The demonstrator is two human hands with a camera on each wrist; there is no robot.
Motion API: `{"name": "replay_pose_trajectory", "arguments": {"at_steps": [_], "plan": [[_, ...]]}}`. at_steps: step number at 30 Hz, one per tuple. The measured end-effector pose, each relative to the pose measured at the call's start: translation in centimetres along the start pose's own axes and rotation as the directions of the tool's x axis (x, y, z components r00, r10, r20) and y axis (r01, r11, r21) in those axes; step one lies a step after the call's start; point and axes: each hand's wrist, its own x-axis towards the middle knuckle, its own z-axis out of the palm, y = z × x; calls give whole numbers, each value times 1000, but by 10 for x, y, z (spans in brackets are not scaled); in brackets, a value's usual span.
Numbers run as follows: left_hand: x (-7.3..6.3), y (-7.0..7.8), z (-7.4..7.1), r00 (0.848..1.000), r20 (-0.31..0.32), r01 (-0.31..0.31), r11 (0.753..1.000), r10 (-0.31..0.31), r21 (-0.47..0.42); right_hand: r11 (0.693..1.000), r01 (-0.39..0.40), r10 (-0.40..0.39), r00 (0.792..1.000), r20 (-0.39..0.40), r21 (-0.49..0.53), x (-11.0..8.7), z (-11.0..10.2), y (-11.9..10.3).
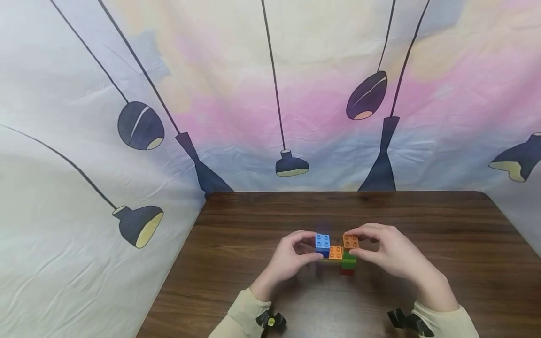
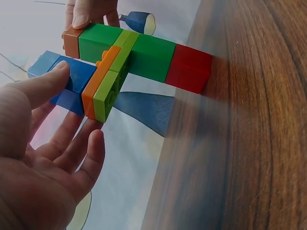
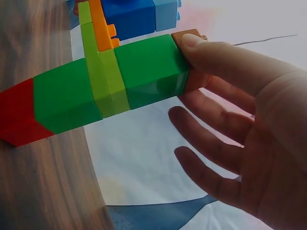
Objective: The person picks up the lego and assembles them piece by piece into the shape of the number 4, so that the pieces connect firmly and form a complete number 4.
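A structure of toy building bricks stands on the table. Its column rises from a red brick [image 2: 189, 69] through a green brick [image 2: 152, 57], a lime plate [image 3: 96, 72] and another green brick [image 3: 151, 69] to a brown brick [image 1: 350, 241]. The lime plate juts left and carries an orange plate [image 1: 336, 252]; on that side sit a blue brick [image 2: 81, 76] and a light blue brick [image 1: 322, 240]. My left hand [image 1: 287, 258] pinches the blue brick between thumb and fingers. With thumb and fingertips, my right hand [image 1: 389, 249] grips the brown brick.
Under the structure is a dark wood-grain table [image 1: 253, 211] with rounded far corners. Behind it and at its left hangs a pastel cloth [image 1: 228, 94] printed with dark lamps. Black straps [image 1: 271, 321] circle both sleeved wrists.
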Motion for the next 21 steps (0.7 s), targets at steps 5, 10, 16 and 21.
{"name": "replay_pose_trajectory", "arguments": {"at_steps": [5, 10, 16, 21], "plan": [[1, 0, 1, 1000, -1, 3, 1000, -3, -12, 999, -34, 34, 999, 14, -7, 0, -2, -2], [1, -1, 1, 1000, -2, 2, 1000, -2, -20, 999, -50, 50, 998, 26, 1, 1, -3, 0], [-1, -5, 3, 1000, -1, 10, 1000, -10, -21, 999, -36, 35, 999, 34, 36, 0, -2, 7], [1, -5, 3, 1000, 3, 21, 999, -21, -38, 999, 15, -15, 1000, 8, 44, 1, 0, 13]]}}
